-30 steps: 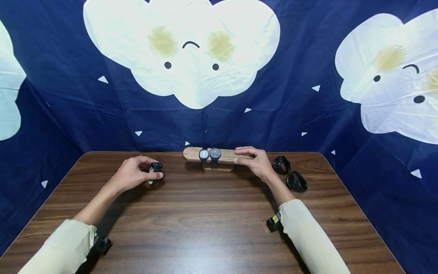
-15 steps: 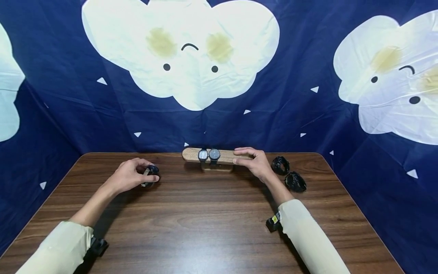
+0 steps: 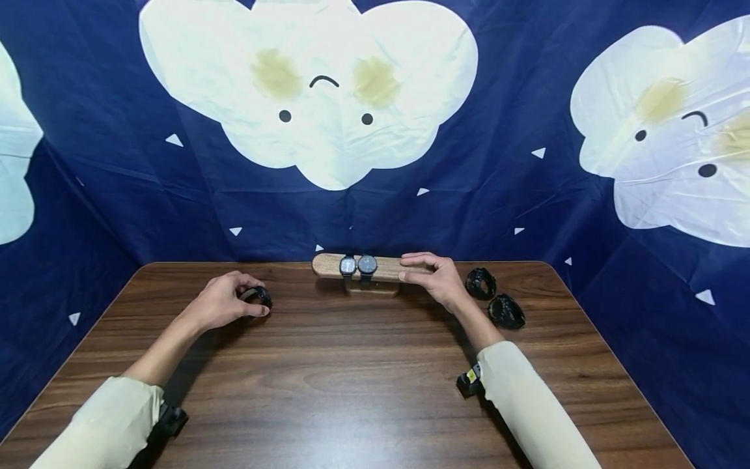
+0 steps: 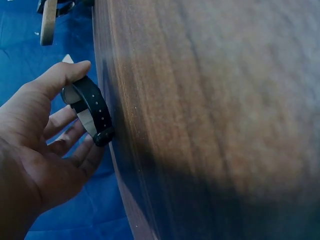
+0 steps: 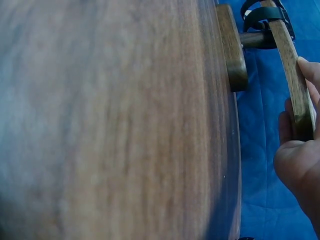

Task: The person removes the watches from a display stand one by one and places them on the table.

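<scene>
At the table's left, my left hand (image 3: 219,303) pinches a wristwatch (image 4: 96,107) between thumb and fingers. Its dark strap with small holes is closed in a loop, low against the tabletop, and the dial faces the palm side. My right hand (image 3: 438,279) grips the right end of the wooden bar (image 5: 289,75) of a watch stand, thumb on one side and fingers on the other. Around this bar sit two watches, one with a squarish face (image 3: 348,265) and one with a round dark dial (image 3: 367,264), side by side left of its middle.
Two black watches, a far one (image 3: 480,283) and a nearer one (image 3: 506,311), lie right of the stand beside my right forearm. The stand's wooden base (image 3: 372,287) rests near the back edge of the brown table (image 3: 363,371). A blue cloth (image 3: 193,215) hangs behind.
My left hand has shifted slightly left and turned the watch, so its strap loop now shows from the side. The right hand and the stand have stayed in place.
</scene>
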`<state>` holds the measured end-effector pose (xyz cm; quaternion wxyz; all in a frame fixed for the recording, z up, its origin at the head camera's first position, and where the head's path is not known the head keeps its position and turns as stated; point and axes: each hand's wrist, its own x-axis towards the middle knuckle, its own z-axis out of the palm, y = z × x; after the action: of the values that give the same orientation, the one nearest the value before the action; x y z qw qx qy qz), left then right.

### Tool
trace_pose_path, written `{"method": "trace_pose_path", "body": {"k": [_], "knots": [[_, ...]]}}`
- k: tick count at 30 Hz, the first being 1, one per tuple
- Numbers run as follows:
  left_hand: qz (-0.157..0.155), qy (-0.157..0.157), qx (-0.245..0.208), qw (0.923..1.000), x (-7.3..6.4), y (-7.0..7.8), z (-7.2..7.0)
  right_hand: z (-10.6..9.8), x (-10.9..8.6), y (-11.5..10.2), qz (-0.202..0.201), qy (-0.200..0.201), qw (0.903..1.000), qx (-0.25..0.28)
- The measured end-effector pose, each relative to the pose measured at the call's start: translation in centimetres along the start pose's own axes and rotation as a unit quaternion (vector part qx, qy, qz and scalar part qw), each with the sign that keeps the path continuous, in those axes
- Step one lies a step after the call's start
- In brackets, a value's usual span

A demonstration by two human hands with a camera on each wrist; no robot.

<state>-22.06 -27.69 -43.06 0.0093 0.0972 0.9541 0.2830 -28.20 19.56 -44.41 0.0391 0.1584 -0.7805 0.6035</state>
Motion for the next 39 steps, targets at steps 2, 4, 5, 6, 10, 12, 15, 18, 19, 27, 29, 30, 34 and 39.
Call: {"method": "trace_pose_path", "body": {"k": [2,4,5,6,10,12,15,18,19,27,29,30,34,39], "knots": [[0.001,-0.001,0.001,1.0000,-0.03,-0.06,-0.02,0.05,0.02,-0.02,-0.001,0.001,1.0000,0.000],[0.001,-0.002,0.003,1.0000,-0.09,-0.12,-0.03,0.11,0.06,-0.04,-0.002,0.000,1.0000,-0.001],[0.001,-0.002,0.004,1.0000,-0.14,-0.15,-0.06,0.14,0.07,-0.07,-0.002,0.000,1.0000,0.000],[0.000,-0.003,0.004,1.0000,-0.17,-0.18,-0.05,0.17,0.10,-0.07,-0.002,-0.001,1.0000,0.000],[-0.001,-0.006,0.006,1.0000,-0.25,-0.28,-0.05,0.19,0.08,-0.13,0.001,-0.004,1.0000,-0.004],[-0.002,-0.008,0.004,1.0000,-0.29,-0.25,-0.06,0.18,0.03,-0.20,0.004,-0.004,1.0000,-0.008],[-0.004,-0.011,0.002,0.9999,-0.36,-0.22,-0.12,0.17,-0.03,-0.27,0.006,-0.004,0.9999,-0.011],[-0.004,-0.012,0.003,0.9999,-0.44,-0.20,-0.22,0.20,0.00,-0.28,0.002,-0.007,1.0000,-0.005],[-0.004,-0.012,0.004,0.9999,-0.45,-0.22,-0.24,0.22,0.02,-0.26,0.000,-0.007,1.0000,-0.003],[-0.009,-0.028,0.001,0.9996,-0.48,-0.24,-0.24,0.15,0.02,-0.22,0.004,-0.011,0.9999,0.000],[-0.010,-0.031,-0.001,0.9995,-0.51,-0.26,-0.22,0.10,-0.03,-0.33,0.007,-0.012,0.9999,-0.005],[-0.010,-0.032,-0.001,0.9994,-0.52,-0.28,-0.21,0.06,-0.05,-0.41,0.009,-0.013,0.9998,-0.008],[-0.010,-0.035,-0.004,0.9993,-0.53,-0.28,-0.18,-0.10,-0.08,-0.72,0.012,-0.021,0.9993,-0.028],[-0.009,-0.040,-0.009,0.9991,-0.42,-0.16,-0.11,-0.60,-0.26,-0.91,0.027,-0.020,0.9983,-0.049]]}}
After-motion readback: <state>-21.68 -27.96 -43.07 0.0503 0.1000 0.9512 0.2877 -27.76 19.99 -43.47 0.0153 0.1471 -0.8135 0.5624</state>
